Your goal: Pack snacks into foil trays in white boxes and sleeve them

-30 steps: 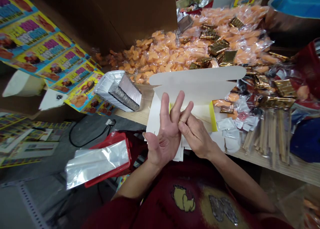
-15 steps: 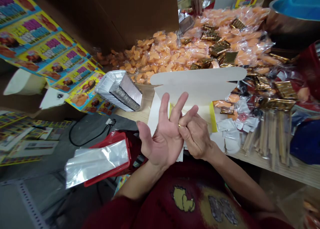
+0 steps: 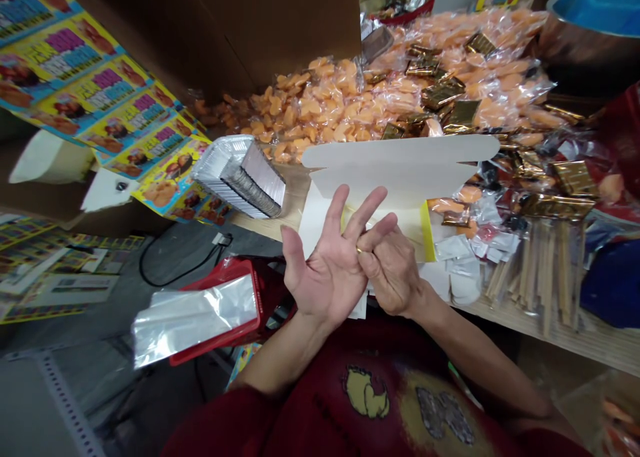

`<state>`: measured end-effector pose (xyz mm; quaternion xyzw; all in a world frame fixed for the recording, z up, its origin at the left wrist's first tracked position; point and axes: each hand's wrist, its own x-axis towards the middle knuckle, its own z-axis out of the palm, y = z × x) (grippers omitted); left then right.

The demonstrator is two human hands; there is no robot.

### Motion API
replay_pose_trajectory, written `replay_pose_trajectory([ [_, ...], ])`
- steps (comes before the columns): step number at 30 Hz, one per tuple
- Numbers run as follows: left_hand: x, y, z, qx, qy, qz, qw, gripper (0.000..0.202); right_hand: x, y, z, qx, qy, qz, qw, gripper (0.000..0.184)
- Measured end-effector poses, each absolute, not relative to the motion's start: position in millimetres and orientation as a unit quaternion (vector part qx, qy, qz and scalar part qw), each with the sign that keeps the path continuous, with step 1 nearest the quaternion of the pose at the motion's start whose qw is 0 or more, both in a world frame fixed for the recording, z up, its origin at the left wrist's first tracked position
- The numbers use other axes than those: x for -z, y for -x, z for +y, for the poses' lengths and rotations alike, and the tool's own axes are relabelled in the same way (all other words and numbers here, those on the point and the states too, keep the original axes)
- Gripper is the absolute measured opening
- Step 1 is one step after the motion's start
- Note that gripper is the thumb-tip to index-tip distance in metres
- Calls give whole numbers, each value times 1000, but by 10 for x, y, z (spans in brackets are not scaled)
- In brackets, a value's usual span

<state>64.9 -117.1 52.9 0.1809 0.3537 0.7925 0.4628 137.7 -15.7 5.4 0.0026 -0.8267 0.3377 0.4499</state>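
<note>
My left hand (image 3: pixel 325 270) is raised palm-up with its fingers spread, holding nothing. My right hand (image 3: pixel 393 274) presses against the left hand's outer fingers, and a gold ring (image 3: pixel 359 249) shows where they meet. Nothing held between them is visible. Just beneath both hands lies a flat white card box blank (image 3: pixel 400 167) with a yellow strip (image 3: pixel 426 230) along one edge. It rests on a wooden table (image 3: pixel 280 200), and my hands hide its lower part.
Orange wrapped packets (image 3: pixel 325 104) and gold sachets (image 3: pixel 443 94) are heaped behind the blank. Foil trays (image 3: pixel 240 177), white sachets (image 3: pixel 463 270) and wooden sticks (image 3: pixel 535 277) lie beside it. Below the table's edge, a red basket (image 3: pixel 247 317) holds a silvery bag (image 3: pixel 195 320).
The co-worker's hand at the top of the view has gone. My left hand has turned slightly, with its thumb more upright, and the view has drifted a little.
</note>
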Motion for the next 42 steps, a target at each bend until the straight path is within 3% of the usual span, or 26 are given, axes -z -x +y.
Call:
replay_pose_trajectory([
  [3, -540, -602, -1134, -798, -175, 353, 456, 89, -103, -1402, -105, -360, -8, -830, 426, 14],
  [6, -563, -525, -1078, -811, -162, 351, 440, 84, -222, -1465, -43, -431, -1, -832, 349, 13],
  [10, -569, -463, -1018, -817, -145, 343, 440, 82, -344, -1502, -43, -488, 69, -820, 292, 23],
  [14, -539, -499, -1000, -823, -163, 336, 429, 84, -310, -1404, -103, -399, 111, -861, 296, 36],
  [20, -547, -552, -1017, -828, -185, 301, 435, 88, -192, -1298, -124, -325, 86, -868, 365, 22],
  [24, -553, -554, -1036, -829, -195, 270, 449, 94, -148, -1324, -149, -359, 87, -848, 381, 15],
  [29, -426, -626, -1081, -833, -298, 301, 355, 102, -49, -1355, -195, -436, 101, -827, 341, 16],
  [31, -374, -659, -1101, -833, -341, 296, 319, 89, -13, -1352, -195, -456, 74, -820, 339, 21],
  [34, -358, -702, -1123, -848, -353, 258, 299, 80, 8, -1336, -200, -433, 47, -824, 361, 44],
  [38, -429, -724, -1162, -870, -262, 236, 344, 102, -57, -1287, -264, -349, 61, -839, 413, 58],
  [42, -508, -649, -1229, -867, -194, 250, 386, 111, -159, -1188, -304, -281, 20, -847, 450, 41],
])
